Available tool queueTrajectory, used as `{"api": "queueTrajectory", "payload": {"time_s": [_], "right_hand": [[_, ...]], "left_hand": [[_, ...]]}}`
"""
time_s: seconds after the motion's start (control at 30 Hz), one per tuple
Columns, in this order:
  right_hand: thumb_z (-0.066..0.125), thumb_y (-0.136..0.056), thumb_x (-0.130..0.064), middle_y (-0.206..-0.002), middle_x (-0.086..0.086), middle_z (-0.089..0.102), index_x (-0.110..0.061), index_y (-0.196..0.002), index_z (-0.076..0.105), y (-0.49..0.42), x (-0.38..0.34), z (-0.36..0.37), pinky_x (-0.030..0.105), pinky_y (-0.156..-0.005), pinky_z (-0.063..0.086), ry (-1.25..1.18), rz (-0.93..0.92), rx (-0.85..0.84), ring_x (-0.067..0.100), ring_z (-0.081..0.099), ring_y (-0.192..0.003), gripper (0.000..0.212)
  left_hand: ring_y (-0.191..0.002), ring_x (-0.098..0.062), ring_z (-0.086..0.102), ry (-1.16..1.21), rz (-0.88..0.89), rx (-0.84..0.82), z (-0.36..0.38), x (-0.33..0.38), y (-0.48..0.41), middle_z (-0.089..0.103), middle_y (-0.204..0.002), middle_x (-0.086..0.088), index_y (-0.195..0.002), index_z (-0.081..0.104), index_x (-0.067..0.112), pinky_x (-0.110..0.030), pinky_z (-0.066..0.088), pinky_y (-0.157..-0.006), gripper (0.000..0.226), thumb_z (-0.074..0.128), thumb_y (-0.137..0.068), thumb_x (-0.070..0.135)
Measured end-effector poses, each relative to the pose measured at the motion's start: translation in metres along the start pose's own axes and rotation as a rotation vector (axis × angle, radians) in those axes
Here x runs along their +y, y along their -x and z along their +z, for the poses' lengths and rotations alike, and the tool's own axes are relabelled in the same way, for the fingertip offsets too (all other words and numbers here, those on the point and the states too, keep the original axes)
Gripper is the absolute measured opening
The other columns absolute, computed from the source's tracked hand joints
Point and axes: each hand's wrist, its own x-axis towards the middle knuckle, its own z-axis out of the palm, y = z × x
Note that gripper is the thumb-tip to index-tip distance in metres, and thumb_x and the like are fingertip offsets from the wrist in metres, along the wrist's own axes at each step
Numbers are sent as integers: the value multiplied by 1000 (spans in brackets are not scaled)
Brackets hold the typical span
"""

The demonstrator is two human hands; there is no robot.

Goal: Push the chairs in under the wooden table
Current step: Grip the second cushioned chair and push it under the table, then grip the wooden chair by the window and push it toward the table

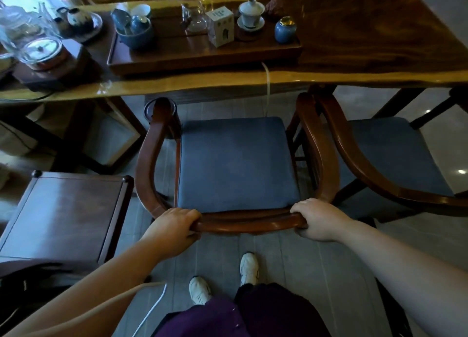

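Gripping chair [238, 159] by its curved back rail, left hand [172, 229] and right hand [317, 219] each closed around it; stood just short of desk [228, 80]. Looked heavy, rigid hardwood; likely slid stiffly.

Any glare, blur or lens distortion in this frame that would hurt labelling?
Head view: strong wide-angle bending, the wooden table edge bows. Window light washes out the glassware at upper left, and highlights streak the table's pale edge. The room is dim; the cushion reads soft and noisy. Both hands, left hand and right hand, are sharp enough on the chair back.
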Motion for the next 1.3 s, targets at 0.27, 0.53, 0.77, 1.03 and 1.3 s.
{"api": "queueTrajectory", "payload": {"time_s": [0.27,0.53,0.77,1.03,1.3], "right_hand": [[49,-64,-92,-168,-2,6,-36,-156,-7,-13,-41,-30,46,-123,11,76,-135,-214,15,6,-152,121],[49,-80,-83,-168,9,-5,-31,-156,-12,-64,-156,-29,51,-123,6,236,-463,-72,26,2,-153,111],[50,-82,-79,-167,14,-9,-25,-157,-12,-82,-247,-17,57,-121,4,383,-633,-93,30,-3,-153,111],[54,-86,-73,-168,11,-5,-26,-158,-8,-110,-353,6,49,-122,7,374,-669,-140,26,1,-153,106],[58,-91,-60,-167,5,6,-25,-159,3,-137,-472,40,36,-119,16,291,-715,-222,21,11,-151,94]], "left_hand": [[-136,-32,33,-297,-138,75,-9,5,21,43,-147,-10,-146,31,18,-48,25,-112,87,37,-79,74],[-145,-36,-3,-447,-239,20,-36,-16,57,2,-160,-15,-151,-8,25,-53,1,-116,93,33,-84,76],[-145,-33,-4,-434,-312,10,-46,-55,123,0,-161,-13,-151,-8,24,-53,4,-117,91,36,-87,71],[-139,-37,28,-425,-309,25,-64,-150,223,34,-151,-18,-148,28,18,-55,29,-110,91,51,-78,71],[-130,-36,42,-396,-411,-32,-72,-261,310,50,-140,-15,-139,43,15,-53,38,-105,92,60,-69,72]]}}
